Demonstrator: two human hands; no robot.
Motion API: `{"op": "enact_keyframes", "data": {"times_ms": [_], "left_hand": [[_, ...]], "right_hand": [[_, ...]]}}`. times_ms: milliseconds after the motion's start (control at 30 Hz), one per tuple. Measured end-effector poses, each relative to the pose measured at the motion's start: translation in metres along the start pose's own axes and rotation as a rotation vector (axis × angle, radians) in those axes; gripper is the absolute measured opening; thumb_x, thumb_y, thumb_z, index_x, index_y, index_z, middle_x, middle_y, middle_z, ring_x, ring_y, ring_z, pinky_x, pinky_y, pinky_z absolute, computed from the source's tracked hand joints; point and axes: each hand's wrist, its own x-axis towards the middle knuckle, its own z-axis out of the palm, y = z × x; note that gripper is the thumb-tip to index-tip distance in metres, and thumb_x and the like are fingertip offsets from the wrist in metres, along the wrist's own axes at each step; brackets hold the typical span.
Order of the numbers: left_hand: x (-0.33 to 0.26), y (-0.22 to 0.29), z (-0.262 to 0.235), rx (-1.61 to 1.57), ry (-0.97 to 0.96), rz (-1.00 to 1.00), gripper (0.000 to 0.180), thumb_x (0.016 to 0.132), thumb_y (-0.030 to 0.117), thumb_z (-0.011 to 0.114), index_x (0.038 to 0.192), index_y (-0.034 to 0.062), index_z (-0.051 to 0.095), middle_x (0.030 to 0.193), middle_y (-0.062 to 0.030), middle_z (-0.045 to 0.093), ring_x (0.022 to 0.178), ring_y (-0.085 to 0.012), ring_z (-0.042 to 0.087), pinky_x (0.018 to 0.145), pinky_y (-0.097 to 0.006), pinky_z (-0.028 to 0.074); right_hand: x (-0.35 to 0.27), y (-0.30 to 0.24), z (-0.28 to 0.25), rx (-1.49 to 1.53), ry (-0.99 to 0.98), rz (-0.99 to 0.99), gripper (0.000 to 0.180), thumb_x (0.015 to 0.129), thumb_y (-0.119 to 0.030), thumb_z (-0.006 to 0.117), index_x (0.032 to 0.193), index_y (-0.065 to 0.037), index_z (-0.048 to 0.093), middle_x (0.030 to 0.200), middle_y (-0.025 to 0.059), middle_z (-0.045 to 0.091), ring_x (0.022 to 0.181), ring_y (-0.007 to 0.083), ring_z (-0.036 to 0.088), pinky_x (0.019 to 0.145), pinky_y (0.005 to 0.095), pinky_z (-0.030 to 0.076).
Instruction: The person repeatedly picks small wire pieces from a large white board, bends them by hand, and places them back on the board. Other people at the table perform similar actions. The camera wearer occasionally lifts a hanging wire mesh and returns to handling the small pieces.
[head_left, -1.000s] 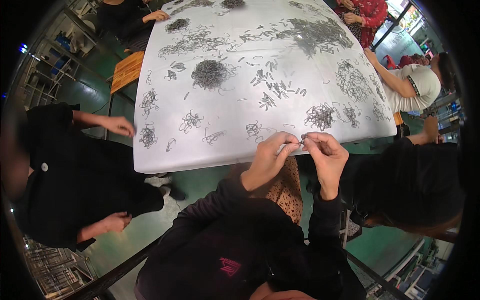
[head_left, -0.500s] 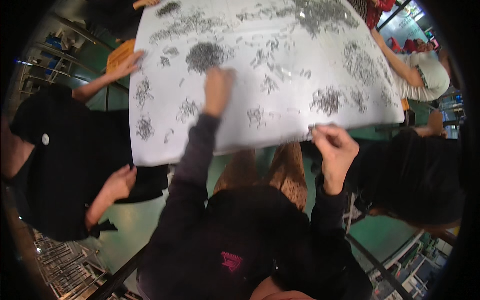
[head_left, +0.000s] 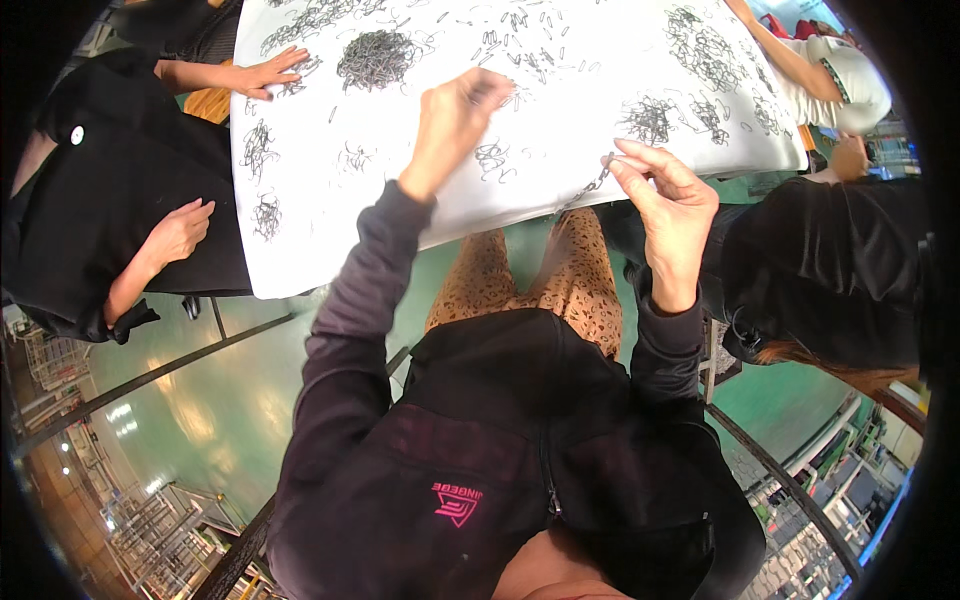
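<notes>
The left hand reaches out over the white tabletop, its fingers bunched together over a small cluster of dark metal clips that lies just below it; whether anything is pinched in them cannot be told from this angle. The right hand is raised at the near edge of the tabletop, thumb and forefinger closed on a short chain of linked clips that hangs down past the edge, the other fingers spread loosely. Many small heaps of the same clips are scattered across the tabletop, with a dense round pile well beyond the left hand. On the left, a person in black lays one hand flat on the tabletop beside that pile. On the right, another person's arm stretches over the far corner.
</notes>
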Motion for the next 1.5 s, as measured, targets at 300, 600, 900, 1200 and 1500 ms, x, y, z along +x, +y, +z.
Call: {"op": "enact_keyframes", "data": {"times_ms": [300, 600, 900, 1200, 1500], "left_hand": [[-0.068, 0.080, 0.048, -0.583, -0.063, -0.059, 0.012, 0.085, 0.009, 0.070, 0.095, 0.0021, 0.067, 0.104, -0.0050, 0.063, 0.091, -0.0114, 0.060, 0.081, -0.027, 0.051], [-0.077, 0.083, 0.080, -0.713, 0.143, -0.084, 0.010, 0.091, 0.004, 0.059, 0.100, -0.0010, 0.058, 0.097, -0.0098, 0.066, 0.088, -0.0146, 0.062, 0.079, -0.028, 0.050], [-0.087, 0.078, 0.080, -0.748, 0.084, -0.080, 0.006, 0.093, 0.002, 0.057, 0.099, -0.0007, 0.056, 0.093, -0.0062, 0.064, 0.085, -0.0103, 0.058, 0.078, -0.024, 0.046], [-0.102, 0.080, 0.069, -0.680, -0.080, -0.245, 0.008, 0.095, 0.005, 0.056, 0.100, -0.0014, 0.055, 0.099, -0.0081, 0.063, 0.095, -0.0136, 0.058, 0.089, -0.027, 0.045], [-0.107, 0.075, 0.074, -0.632, -0.078, -0.087, 0.007, 0.095, 0.002, 0.055, 0.101, -0.0008, 0.054, 0.099, -0.0074, 0.063, 0.096, -0.0128, 0.058, 0.089, -0.027, 0.045]], "right_hand": [[-0.017, 0.011, 0.001, 0.146, 0.086, 0.149, 0.017, 0.080, 0.004, 0.069, 0.097, 0.001, 0.073, 0.087, 0.0031, 0.071, 0.077, 0.0051, 0.060, 0.072, 0.0190, 0.048], [-0.024, 0.008, 0.007, 0.132, 0.114, 0.092, 0.017, 0.082, 0.005, 0.068, 0.099, 0.000, 0.072, 0.085, 0.0017, 0.069, 0.075, 0.0040, 0.057, 0.070, 0.0183, 0.046], [0.017, 0.028, -0.031, 1.572, -0.201, 0.327, 0.081, 0.070, 0.004, 0.051, 0.146, -0.009, 0.027, 0.089, 0.0059, 0.040, 0.075, 0.0162, 0.037, 0.068, 0.0281, 0.036], [0.037, 0.039, -0.027, 1.244, -0.200, 0.174, 0.092, 0.065, 0.005, 0.049, 0.151, -0.011, 0.018, 0.092, 0.0054, 0.046, 0.072, 0.0162, 0.043, 0.068, 0.0311, 0.037], [0.036, 0.039, -0.032, 1.144, -0.167, 0.083, 0.086, 0.072, 0.004, 0.053, 0.150, -0.009, 0.020, 0.092, 0.0032, 0.046, 0.068, 0.0140, 0.045, 0.066, 0.0302, 0.039]]}}
